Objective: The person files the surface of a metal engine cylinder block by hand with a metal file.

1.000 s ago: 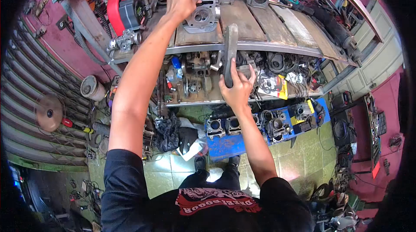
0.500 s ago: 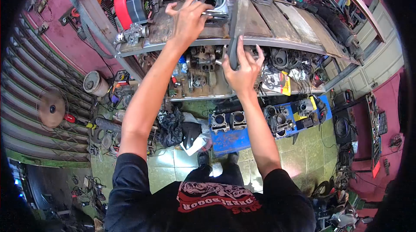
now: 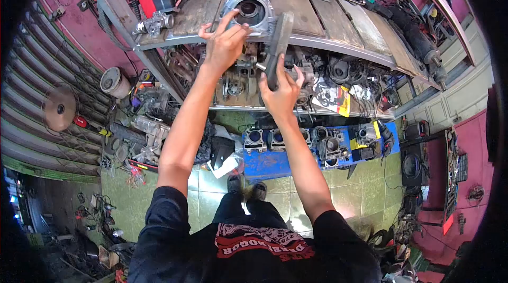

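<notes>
Above the bench's front edge is a silvery round metal casing point(image 3: 260, 18) with a wide central bore, facing me. My left hand point(image 3: 225, 42) has its fingers curled over the casing's lower left side, one fingertip at the rim of the bore, the little finger sticking out left. Just to the right, my right hand point(image 3: 280, 90) is closed around the lower end of a long, flat grey bar-shaped tool point(image 3: 281, 34). The tool stands nearly upright, its upper end beside the casing. Its exact kind does not show.
The wooden bench top point(image 3: 296, 13) carries engine parts along its back and a carburetor point(image 3: 153, 25) at left. More parts fill the lower shelf point(image 3: 241, 103). Below it, a blue board point(image 3: 267, 164) bears several cylinder blocks. A white bucket point(image 3: 114, 83) stands at left.
The casing now appears nearer the bench's front edge and larger, with my left fingers on it. My right hand and the bar-shaped tool have shifted left and down. The view has shifted slightly.
</notes>
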`<state>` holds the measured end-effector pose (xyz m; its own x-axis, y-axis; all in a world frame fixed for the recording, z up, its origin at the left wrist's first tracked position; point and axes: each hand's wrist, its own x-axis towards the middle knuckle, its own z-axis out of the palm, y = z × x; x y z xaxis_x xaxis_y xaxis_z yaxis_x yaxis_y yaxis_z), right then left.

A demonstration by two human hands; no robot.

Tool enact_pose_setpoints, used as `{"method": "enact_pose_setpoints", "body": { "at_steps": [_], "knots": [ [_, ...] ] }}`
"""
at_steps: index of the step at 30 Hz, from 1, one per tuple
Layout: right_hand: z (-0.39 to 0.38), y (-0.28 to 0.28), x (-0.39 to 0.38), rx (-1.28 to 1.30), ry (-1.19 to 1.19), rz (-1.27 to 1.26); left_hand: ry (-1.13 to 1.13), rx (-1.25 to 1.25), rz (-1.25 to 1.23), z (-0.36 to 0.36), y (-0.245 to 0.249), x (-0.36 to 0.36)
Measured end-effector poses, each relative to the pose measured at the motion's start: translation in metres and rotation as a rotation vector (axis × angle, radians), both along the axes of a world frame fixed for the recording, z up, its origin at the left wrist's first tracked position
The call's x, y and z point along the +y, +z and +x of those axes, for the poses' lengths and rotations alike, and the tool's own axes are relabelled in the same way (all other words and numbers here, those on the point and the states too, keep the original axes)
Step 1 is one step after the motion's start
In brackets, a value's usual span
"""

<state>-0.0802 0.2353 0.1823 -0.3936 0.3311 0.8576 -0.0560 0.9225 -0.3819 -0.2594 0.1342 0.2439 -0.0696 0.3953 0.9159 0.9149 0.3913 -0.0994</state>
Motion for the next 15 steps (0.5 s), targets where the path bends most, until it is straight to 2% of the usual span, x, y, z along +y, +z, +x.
{"method": "enact_pose_setpoints", "body": {
  "at_steps": [7,14,15],
  "knots": [
    [-0.023,0.004,0.013,-0.002,0.013,-0.048,0.058,0.076,-0.055,-0.006,-0.001,0.018],
    [-0.039,0.008,0.022,-0.107,-0.031,-0.027,0.079,0.004,-0.133,-0.027,-0.007,0.017],
    [-0.040,0.008,0.022,-0.131,-0.038,-0.043,0.029,0.023,-0.176,-0.033,-0.006,0.011]
  ]
}}
